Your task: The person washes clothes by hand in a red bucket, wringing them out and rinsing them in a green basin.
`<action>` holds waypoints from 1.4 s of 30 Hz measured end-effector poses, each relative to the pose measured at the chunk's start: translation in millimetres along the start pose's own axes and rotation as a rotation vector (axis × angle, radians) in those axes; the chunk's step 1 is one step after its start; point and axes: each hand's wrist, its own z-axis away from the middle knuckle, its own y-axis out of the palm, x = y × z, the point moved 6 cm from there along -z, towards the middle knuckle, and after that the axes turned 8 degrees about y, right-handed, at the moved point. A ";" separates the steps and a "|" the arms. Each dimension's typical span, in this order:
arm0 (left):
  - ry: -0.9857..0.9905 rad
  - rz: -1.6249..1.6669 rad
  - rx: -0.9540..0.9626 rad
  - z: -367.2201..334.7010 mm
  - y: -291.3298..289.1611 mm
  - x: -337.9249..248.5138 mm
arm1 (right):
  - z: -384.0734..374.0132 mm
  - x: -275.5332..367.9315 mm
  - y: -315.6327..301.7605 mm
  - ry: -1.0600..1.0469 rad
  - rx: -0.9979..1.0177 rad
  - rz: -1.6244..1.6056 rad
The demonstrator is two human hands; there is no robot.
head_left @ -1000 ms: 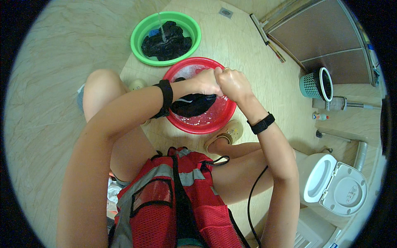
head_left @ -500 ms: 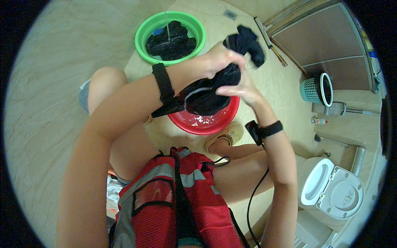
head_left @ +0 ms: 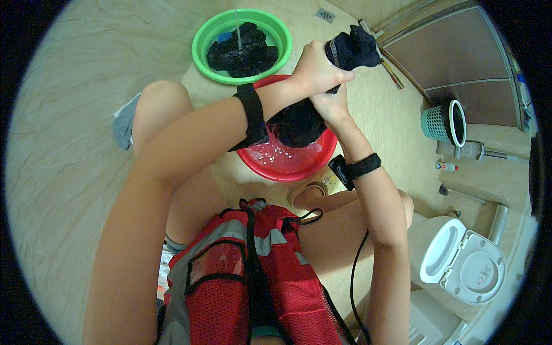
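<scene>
Both my hands grip a bunched black garment (head_left: 299, 123) over the red basin (head_left: 276, 171), close together. My left hand (head_left: 318, 70) is closed around its upper part, and one end (head_left: 357, 47) sticks out beyond the fist to the far right. Just below it, my right hand (head_left: 332, 104) is wrapped around the cloth, its fingers partly hidden. The rest of the garment hangs into the basin, where some sudsy water shows. Behind to the left, a green basin (head_left: 198, 52) holds dark clothes (head_left: 241, 54) in water, with a thin stream running into it.
A squeegee-like tool (head_left: 393, 75) leans at the far right near a floor drain (head_left: 325, 15). Along the right side are a teal-and-white basket (head_left: 435, 123), a small bottle (head_left: 445, 166) and a toilet (head_left: 440, 253). A cable (head_left: 352, 287) trails from my right wrist.
My hands have drawn closer together around the garment, and its far end is now bunched above my left fist instead of hanging loose. The whole view has shifted slightly.
</scene>
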 end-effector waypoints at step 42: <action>-0.051 0.308 0.050 -10.7 22.7 -16.5 | 22.5 31.0 -35.3 -0.014 0.231 -0.207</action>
